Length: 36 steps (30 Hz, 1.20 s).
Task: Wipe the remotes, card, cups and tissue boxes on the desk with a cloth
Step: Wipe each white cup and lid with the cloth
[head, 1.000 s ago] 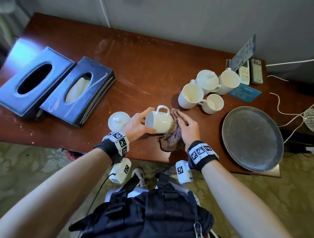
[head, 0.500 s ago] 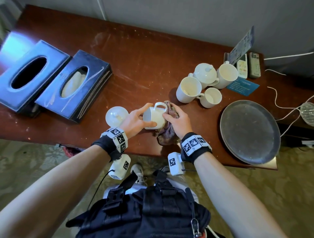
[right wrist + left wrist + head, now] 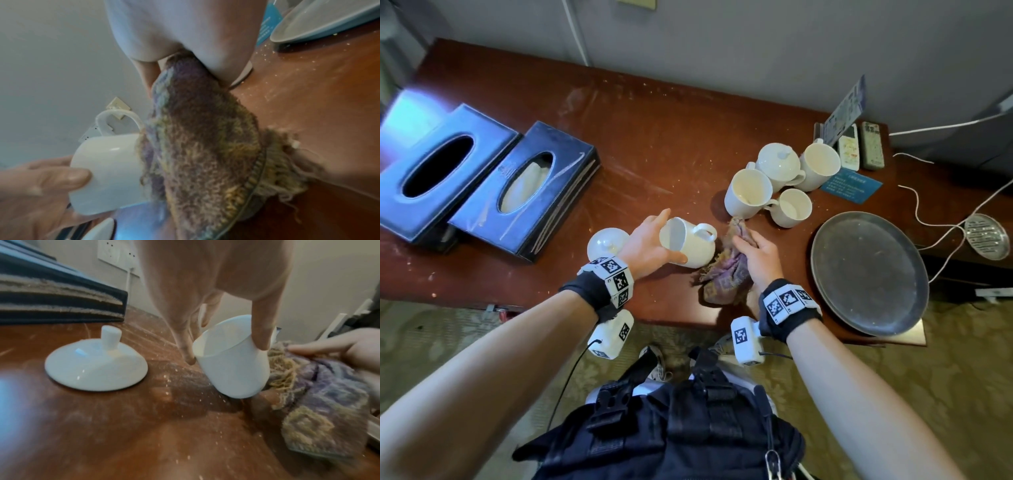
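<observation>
Cup (image 3: 688,245) is tipped on its side in your left hand (image 3: 645,245), thumb and fingers clamped round the rim, handle up, just above the desk (image 3: 654,137) near its front edge. Your right hand (image 3: 756,255) grips the purple-and-yellow cloth (image 3: 726,274) bunched against the cup's base. The blue card (image 3: 852,185) carries white writing, too small to read, and so does the upright leaflet (image 3: 847,111) behind it beside two remotes (image 3: 861,145). A loose lid (image 3: 606,241) sits just left of your wrist. Four more cups (image 3: 774,185) crowd close behind the cloth, and a grey tray (image 3: 869,274) overhangs the front edge on your right. Two dark tissue boxes (image 3: 482,181) lie far left, with open wood between them and the cups.
</observation>
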Each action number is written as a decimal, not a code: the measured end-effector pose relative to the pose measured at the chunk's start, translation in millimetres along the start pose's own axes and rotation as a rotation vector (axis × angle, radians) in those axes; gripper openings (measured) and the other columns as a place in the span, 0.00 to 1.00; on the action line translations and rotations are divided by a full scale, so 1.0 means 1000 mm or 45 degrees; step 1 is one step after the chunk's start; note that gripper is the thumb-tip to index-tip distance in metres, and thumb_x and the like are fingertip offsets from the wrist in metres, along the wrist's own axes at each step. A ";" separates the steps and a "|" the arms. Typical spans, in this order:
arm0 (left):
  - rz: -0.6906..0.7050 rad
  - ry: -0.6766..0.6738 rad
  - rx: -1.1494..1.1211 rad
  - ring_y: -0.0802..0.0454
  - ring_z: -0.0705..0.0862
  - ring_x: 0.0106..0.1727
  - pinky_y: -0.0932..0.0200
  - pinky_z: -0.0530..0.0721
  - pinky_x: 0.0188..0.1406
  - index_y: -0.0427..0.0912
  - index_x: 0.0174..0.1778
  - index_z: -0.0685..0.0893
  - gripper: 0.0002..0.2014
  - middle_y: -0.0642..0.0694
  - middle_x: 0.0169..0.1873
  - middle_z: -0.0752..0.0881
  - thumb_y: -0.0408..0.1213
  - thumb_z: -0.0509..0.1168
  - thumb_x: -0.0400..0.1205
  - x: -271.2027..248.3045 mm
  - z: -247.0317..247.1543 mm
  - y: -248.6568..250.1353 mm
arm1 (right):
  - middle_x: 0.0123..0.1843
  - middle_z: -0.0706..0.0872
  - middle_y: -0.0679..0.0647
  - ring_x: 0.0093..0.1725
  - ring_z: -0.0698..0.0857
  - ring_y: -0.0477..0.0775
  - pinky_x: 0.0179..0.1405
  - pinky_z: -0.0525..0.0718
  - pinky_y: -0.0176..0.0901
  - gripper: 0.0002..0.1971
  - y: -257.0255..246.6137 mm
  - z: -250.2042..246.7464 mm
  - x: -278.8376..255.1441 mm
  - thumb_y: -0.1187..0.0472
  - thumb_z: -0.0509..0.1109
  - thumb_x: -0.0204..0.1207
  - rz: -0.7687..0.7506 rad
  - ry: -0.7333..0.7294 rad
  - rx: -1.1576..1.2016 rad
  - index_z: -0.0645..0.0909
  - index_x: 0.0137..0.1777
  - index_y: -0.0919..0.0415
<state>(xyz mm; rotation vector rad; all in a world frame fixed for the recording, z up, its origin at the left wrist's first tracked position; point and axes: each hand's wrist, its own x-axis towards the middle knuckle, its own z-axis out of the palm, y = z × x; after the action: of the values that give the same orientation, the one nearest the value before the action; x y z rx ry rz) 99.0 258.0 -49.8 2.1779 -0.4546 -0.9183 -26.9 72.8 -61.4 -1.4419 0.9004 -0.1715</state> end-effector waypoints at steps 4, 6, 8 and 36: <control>0.096 0.059 0.232 0.45 0.65 0.79 0.48 0.67 0.75 0.44 0.86 0.60 0.50 0.46 0.80 0.66 0.45 0.80 0.72 0.003 -0.009 0.013 | 0.64 0.88 0.52 0.66 0.85 0.53 0.74 0.76 0.54 0.18 -0.026 0.006 0.003 0.63 0.67 0.81 -0.031 -0.035 0.154 0.82 0.70 0.58; 0.122 0.051 0.323 0.47 0.65 0.79 0.48 0.68 0.75 0.46 0.85 0.62 0.49 0.47 0.80 0.66 0.47 0.80 0.71 0.003 -0.010 0.017 | 0.65 0.87 0.50 0.67 0.83 0.50 0.75 0.75 0.48 0.18 -0.037 0.012 0.000 0.64 0.67 0.82 -0.097 -0.087 0.109 0.82 0.71 0.58; 0.147 0.049 0.380 0.48 0.66 0.78 0.46 0.71 0.74 0.47 0.84 0.64 0.48 0.48 0.79 0.67 0.48 0.80 0.71 0.003 -0.009 0.020 | 0.67 0.86 0.49 0.67 0.83 0.45 0.74 0.76 0.42 0.18 -0.039 0.023 -0.003 0.66 0.67 0.83 -0.155 -0.177 0.008 0.81 0.72 0.59; 0.219 0.055 0.413 0.49 0.75 0.68 0.42 0.81 0.63 0.50 0.76 0.68 0.47 0.50 0.68 0.75 0.61 0.79 0.63 0.003 0.021 -0.001 | 0.68 0.86 0.51 0.69 0.81 0.50 0.73 0.73 0.43 0.18 -0.037 0.029 -0.005 0.60 0.67 0.82 -0.320 -0.249 -0.693 0.81 0.72 0.56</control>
<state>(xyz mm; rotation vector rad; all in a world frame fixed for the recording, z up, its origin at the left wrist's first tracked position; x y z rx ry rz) 85.8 246.5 -62.4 2.3964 -0.8034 -0.7418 2.7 91.4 -29.3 -2.0399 0.6248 0.0352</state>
